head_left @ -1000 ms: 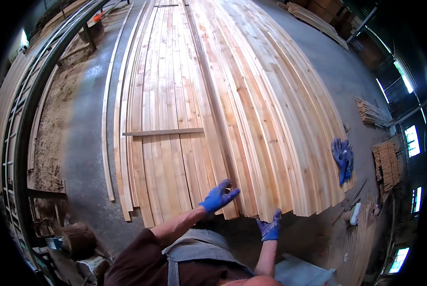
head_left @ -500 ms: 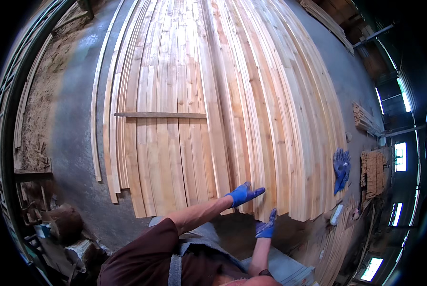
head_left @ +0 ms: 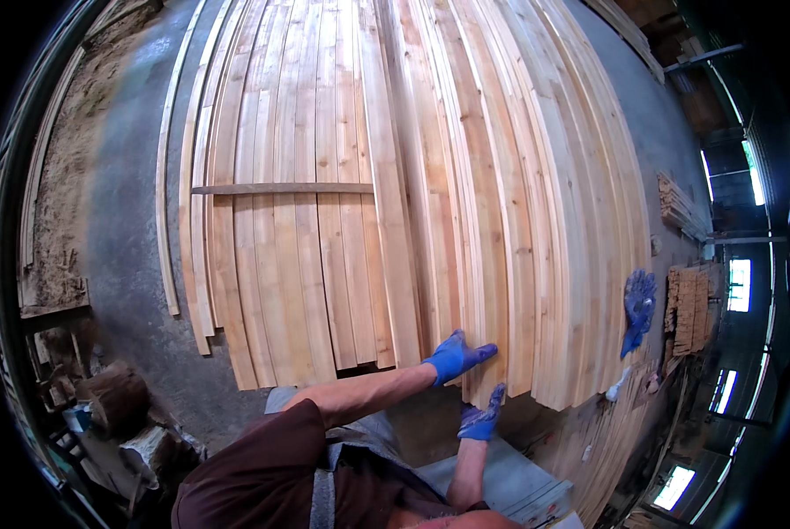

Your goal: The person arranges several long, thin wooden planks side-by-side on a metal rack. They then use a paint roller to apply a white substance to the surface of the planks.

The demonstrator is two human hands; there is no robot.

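Note:
Long pale wooden planks [head_left: 280, 282] lie side by side in a wide layer stretching away from me. My left hand [head_left: 459, 355], in a blue glove, reaches across their near ends, thumb and fingers around a plank [head_left: 480, 379] right of the middle. At the end of that same plank, my right hand [head_left: 481, 419], gloved alike, is closed with its fingers up along the plank's right side. The palm side of both hands is hidden. A narrow darker stick [head_left: 280, 189] lies crosswise over the left planks.
Blue work gloves [head_left: 639, 309] lie at the right edge of the planks. Stacked short timber [head_left: 690, 313] stands farther right. Cut logs [head_left: 117, 401] sit at lower left, beyond a strip of concrete floor [head_left: 130, 220]. A grey metal surface [head_left: 501, 480] is beside my right forearm.
The view has shifted slightly, with the left planks sitting a little higher and farther left. My right hand has come closer to my left, and its fingers now meet the plank's end.

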